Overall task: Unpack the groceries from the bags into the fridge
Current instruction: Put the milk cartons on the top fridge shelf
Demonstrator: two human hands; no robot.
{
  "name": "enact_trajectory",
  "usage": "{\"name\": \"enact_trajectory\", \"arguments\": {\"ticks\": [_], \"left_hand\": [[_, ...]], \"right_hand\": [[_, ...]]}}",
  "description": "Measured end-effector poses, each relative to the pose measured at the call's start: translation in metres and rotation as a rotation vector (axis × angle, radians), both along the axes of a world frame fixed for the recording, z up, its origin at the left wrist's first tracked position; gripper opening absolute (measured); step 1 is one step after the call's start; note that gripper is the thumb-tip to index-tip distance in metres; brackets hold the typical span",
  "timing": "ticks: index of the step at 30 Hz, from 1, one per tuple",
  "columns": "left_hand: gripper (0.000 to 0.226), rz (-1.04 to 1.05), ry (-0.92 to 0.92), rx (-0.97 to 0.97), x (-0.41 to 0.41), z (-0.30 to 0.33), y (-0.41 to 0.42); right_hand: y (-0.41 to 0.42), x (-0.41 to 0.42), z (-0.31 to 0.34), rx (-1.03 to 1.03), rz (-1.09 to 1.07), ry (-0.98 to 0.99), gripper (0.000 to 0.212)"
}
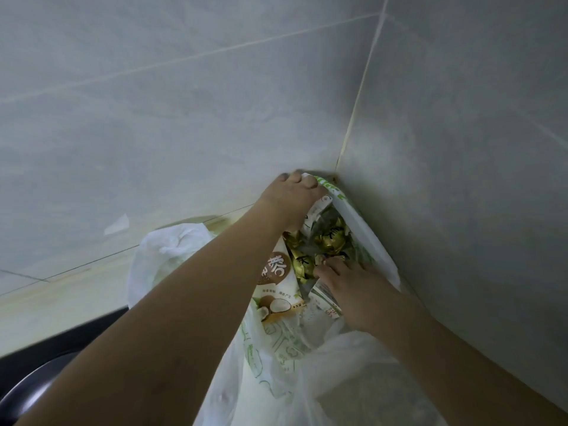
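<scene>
A white plastic grocery bag with green print (365,238) stands in the corner where two grey tiled walls (184,103) meet, its mouth open toward the camera and its long axis running from the near edge of the view up into that corner. Inside, a clear packet of gold-wrapped sweets (322,241) lies toward the far end, and a cream and brown coconut-print pouch (276,287) lies just beside it on the left, its length following the bag's.

The left hand (292,195) grips the bag's far rim, fingers curled over the edge and holding it up. The right hand (356,287) reaches into the bag, its fingers (325,269) spread fairly straight on the sweets packet; whether they pinch it I cannot tell.

A second, plain white bag (172,244) sits just left. It rests on a pale worktop (61,296), with a dark rounded object (37,379) at the lower left.
</scene>
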State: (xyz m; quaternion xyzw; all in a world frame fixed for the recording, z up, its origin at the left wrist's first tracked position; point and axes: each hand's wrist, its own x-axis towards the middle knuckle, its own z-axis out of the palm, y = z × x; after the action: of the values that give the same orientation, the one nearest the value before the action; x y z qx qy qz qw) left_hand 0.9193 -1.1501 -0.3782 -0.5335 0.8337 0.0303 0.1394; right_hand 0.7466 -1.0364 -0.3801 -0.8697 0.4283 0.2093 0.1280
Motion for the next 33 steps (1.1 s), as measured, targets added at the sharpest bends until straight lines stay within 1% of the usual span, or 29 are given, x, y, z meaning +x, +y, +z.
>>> {"name": "enact_trajectory", "arguments": {"ticks": [4, 8, 11, 15, 18, 22, 24, 26, 28, 30, 33], "left_hand": [[0.077, -0.019, 0.023, -0.057, -0.005, -0.004, -0.002], [0.078, -0.072, 0.012, -0.092, -0.002, 0.001, 0.001], [0.075, -0.036, 0.067, -0.137, 0.005, 0.012, 0.011], [0.075, 0.114, 0.237, -0.15, 0.014, 0.044, 0.036], [0.069, 0.278, 0.412, -0.118, 0.021, 0.076, 0.063], [0.063, 0.444, 0.651, -0.143, 0.026, 0.122, 0.113], [0.061, 0.523, 0.781, -0.189, 0.03, 0.141, 0.143], [0.059, 0.593, 0.946, -0.277, 0.038, 0.154, 0.176], [0.058, 0.655, 1.085, -0.371, 0.045, 0.165, 0.21], [0.057, 0.705, 1.132, -0.427, 0.052, 0.176, 0.243], [0.057, 0.755, 1.096, -0.451, 0.063, 0.192, 0.287]], "right_hand": [[-0.002, -0.003, -0.006, -0.028, 0.03, -0.024, 0.063], [-0.008, -0.001, -0.003, -0.019, 0.026, -0.086, 0.06], [-0.011, 0.003, 0.007, -0.008, 0.009, -0.116, 0.058], [-0.012, 0.006, 0.032, -0.03, -0.042, -0.145, 0.056], [-0.007, 0.007, 0.055, -0.051, -0.078, -0.129, 0.047], [0.008, 0.006, 0.087, -0.058, -0.169, -0.2, 0.049], [0.018, 0.006, 0.105, -0.051, -0.184, -0.249, 0.051], [0.03, 0.008, 0.122, -0.061, -0.188, -0.311, 0.057], [0.044, 0.012, 0.136, -0.078, -0.19, -0.371, 0.059], [0.057, 0.017, 0.15, -0.065, -0.191, -0.422, 0.056], [0.078, 0.028, 0.167, -0.058, -0.181, -0.471, 0.059]]}}
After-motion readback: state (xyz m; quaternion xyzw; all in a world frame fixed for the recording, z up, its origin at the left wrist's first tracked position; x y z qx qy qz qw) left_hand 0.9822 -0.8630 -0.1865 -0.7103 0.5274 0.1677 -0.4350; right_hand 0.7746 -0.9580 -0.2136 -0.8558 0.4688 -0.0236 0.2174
